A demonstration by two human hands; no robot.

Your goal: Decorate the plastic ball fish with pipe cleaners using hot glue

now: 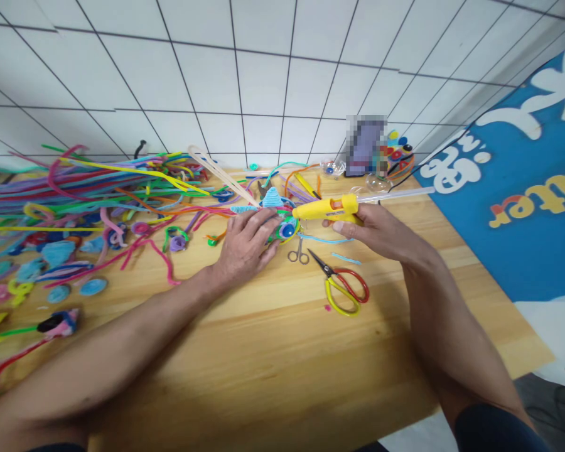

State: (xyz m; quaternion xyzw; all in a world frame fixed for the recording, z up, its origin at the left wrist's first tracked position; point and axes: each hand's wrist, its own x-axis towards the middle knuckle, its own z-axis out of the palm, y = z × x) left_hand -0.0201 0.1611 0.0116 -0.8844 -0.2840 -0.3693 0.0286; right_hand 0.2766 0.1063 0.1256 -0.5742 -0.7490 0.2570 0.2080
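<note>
My right hand point(381, 232) is wrapped round the handle of a yellow glue gun point(324, 207), with a clear glue stick coming out of its back. Its nozzle points left and meets a colourful pipe cleaner piece point(288, 230) with a round blue centre. My left hand point(249, 242) lies over the left side of that piece, fingers bent onto it. A light-blue fuzzy shape point(272, 198) stands just behind the fingers. Below the glue gun are small scissors point(298, 254) and larger scissors point(343, 289) with red and yellow handles.
Pipe cleaners point(98, 182) in many colours heap up at the left, with small fuzzy pieces point(59, 251) before them. A phone point(363, 147) leans on the tiled wall point(198, 75). Blue cut strips point(346, 258) lie near the scissors; a blue printed board point(522, 207) is at right.
</note>
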